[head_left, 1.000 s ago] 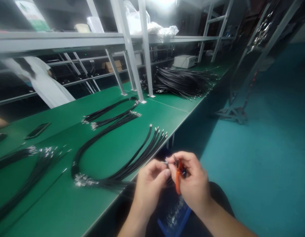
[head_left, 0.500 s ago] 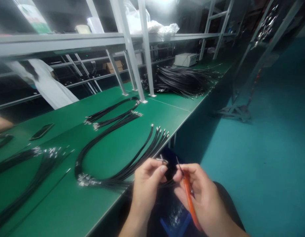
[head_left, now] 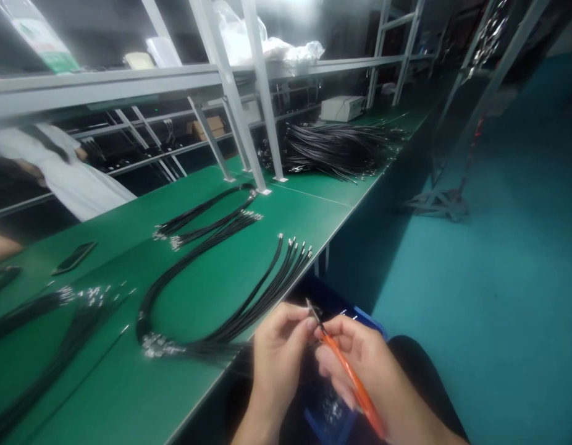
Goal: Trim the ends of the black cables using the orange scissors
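My left hand [head_left: 281, 340] is closed, thumb and forefinger pinching a small metal piece that is mostly hidden at the fingertips. In my right hand [head_left: 355, 358] are orange-handled pliers [head_left: 348, 369], their thin dark tip touching or very near the left fingertips. Beside my left hand, a curved bundle of black cables [head_left: 149, 290] with silver ends lies on the green table [head_left: 212, 272]. Below my hands, a blue bin [head_left: 369, 318] holds small shiny pieces, partly hidden by my wrists.
More cable bundles [head_left: 77, 327] lie at the left, near a phone-like dark object [head_left: 74, 258] and another person's arm [head_left: 3, 246]. A big cable heap [head_left: 336, 148] and a pale box [head_left: 341, 108] stand farther back. Shelf posts [head_left: 262, 93] rise from the table.
My right hand has moved left, bringing the pliers' tip to my left fingertips. The metal piece showed more clearly before. The whole view has shifted slightly.
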Action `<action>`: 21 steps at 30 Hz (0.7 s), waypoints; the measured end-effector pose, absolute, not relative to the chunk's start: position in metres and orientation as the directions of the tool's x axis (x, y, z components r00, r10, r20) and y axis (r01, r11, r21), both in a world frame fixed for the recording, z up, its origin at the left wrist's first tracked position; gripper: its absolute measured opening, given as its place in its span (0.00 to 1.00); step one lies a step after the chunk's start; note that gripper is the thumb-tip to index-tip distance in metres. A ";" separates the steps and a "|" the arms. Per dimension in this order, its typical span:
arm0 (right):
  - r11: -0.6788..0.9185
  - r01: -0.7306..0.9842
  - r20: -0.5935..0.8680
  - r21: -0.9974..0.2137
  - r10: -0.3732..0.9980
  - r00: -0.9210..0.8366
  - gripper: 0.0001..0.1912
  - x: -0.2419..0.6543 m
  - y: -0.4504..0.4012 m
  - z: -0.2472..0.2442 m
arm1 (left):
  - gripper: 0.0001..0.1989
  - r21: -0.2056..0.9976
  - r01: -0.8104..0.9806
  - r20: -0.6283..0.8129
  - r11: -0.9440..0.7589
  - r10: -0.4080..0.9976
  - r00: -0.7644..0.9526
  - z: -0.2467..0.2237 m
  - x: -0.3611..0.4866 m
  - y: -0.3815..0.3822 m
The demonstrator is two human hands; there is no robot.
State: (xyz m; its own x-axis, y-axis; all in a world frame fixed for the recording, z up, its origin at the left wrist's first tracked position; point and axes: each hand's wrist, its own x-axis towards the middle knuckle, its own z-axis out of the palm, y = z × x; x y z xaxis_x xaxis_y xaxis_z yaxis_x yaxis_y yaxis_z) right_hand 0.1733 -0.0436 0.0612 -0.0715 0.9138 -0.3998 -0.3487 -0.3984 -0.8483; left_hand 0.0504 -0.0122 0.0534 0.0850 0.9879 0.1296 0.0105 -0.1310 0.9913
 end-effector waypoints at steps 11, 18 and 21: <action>-0.400 -0.302 -0.378 -0.865 0.916 -0.131 0.11 0.180 -0.050 0.053 | 0.01 0.996 0.002 0.085 -0.086 0.989 0.125 0.053 0.053 -0.010; -0.402 -0.292 -0.368 -0.868 0.915 -0.166 0.14 0.190 -0.057 0.052 | 0.01 0.990 0.037 0.133 -0.134 0.990 0.045 0.047 0.054 -0.009; -0.419 -0.241 -0.388 -0.875 0.906 -0.168 0.11 0.189 -0.055 0.056 | 0.02 0.983 0.074 0.165 -0.166 0.986 0.032 0.046 0.055 -0.010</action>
